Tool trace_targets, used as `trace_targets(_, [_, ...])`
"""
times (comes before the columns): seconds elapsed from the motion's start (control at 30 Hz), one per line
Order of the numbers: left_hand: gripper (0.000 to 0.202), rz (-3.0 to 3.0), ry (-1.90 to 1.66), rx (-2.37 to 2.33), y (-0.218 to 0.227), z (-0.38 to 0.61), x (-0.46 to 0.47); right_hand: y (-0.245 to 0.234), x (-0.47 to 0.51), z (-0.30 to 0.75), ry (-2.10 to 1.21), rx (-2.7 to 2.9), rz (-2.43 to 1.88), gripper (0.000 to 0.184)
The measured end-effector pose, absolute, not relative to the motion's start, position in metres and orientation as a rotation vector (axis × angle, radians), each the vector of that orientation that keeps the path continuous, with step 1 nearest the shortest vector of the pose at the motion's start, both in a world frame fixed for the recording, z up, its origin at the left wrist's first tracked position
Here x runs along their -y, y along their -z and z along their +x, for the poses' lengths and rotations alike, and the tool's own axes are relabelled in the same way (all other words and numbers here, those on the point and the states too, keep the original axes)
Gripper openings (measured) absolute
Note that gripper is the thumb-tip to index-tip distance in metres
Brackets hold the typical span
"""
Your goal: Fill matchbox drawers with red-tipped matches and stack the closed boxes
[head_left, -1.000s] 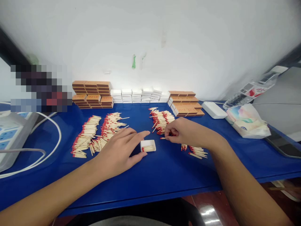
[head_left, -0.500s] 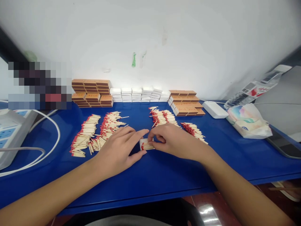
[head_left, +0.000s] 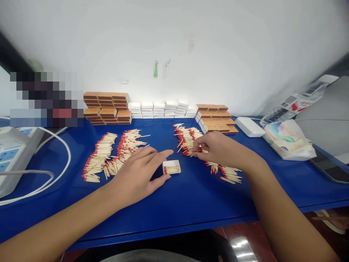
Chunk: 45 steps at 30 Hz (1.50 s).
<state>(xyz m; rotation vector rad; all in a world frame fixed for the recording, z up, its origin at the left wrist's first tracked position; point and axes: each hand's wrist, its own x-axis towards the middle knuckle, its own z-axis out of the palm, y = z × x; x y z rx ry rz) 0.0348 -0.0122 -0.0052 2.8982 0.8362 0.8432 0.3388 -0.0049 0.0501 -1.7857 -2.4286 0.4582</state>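
A small white matchbox tray (head_left: pixel 171 162) lies on the blue table, partly filled with red-tipped matches (head_left: pixel 171 170). My left hand (head_left: pixel 144 169) rests at its left end, thumb at the lower corner and index finger stretched out above; the fingers are apart. To the right, my right hand (head_left: pixel 214 149) is at the lower edge of a pile of loose matches (head_left: pixel 187 140), its thumb and index finger pinched on matches there; how many is too small to tell. Part of that pile and a lower heap of matches (head_left: pixel 231 175) lie around this hand.
Two more match piles (head_left: pixel 99 156) lie on the left. Along the wall stand stacked brown matchboxes (head_left: pixel 106 105), white trays (head_left: pixel 147 110) and more boxes (head_left: pixel 215 118). A white adapter (head_left: pixel 249 127), tissue pack (head_left: pixel 289 140), plastic bottle (head_left: pixel 293 102) and phone are right; cables and a power strip (head_left: pixel 19 156) left.
My right hand has moved from the tray rightward to the loose matches, leaving the tray's contents uncovered. My left hand has stayed in place.
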Motion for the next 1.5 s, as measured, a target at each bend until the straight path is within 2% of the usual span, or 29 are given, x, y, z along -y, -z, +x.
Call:
trace_targets(0.27, [0.051,2.914,-0.861,-0.834,0.003,0.035,0.013,-0.046,0.003,0.34,-0.551,2.467,-1.747,0.007])
trace_targets(0.57, [0.053,2.914,-0.821,-0.836,0.004,0.035,0.012,-0.047,0.005,0.348,-0.758,2.406,-1.767,0.012])
trace_targets(1.5, [0.053,2.917,-0.789,-0.854,0.005,0.035,0.014,-0.051,0.008,0.345,-0.822,2.391,-1.761,0.01])
